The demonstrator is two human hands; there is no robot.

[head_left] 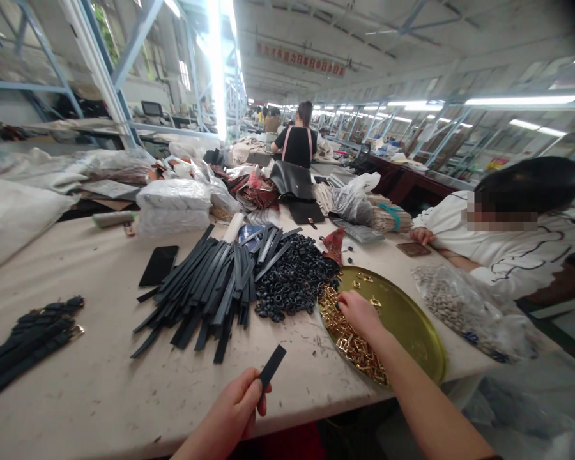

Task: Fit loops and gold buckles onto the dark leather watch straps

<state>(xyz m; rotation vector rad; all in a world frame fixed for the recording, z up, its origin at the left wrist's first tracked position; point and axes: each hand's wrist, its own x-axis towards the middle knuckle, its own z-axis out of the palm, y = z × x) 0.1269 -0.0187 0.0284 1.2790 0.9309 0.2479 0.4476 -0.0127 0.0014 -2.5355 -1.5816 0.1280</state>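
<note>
Near the table's front edge, my left hand [242,399] is closed on a black strap [273,367] that points up and to the right. My right hand [359,312] reaches over the left part of a round gold tray [419,332], its fingers pinched at the edge of a pile of gold buckles [347,342]. Something small and dark shows at those fingertips, too small to name. To the left of the tray lies a heap of small black loops [287,278]. Beside the loops, many black straps [196,287] are fanned out in a pile.
A phone [158,266] lies left of the strap pile. More black straps with buckles [33,342] rest at far left. Plastic-wrapped bundles [175,204] and a black bag [292,182] stand behind. A person in white [517,243] sits at right, beside a bag of beige pieces [453,300].
</note>
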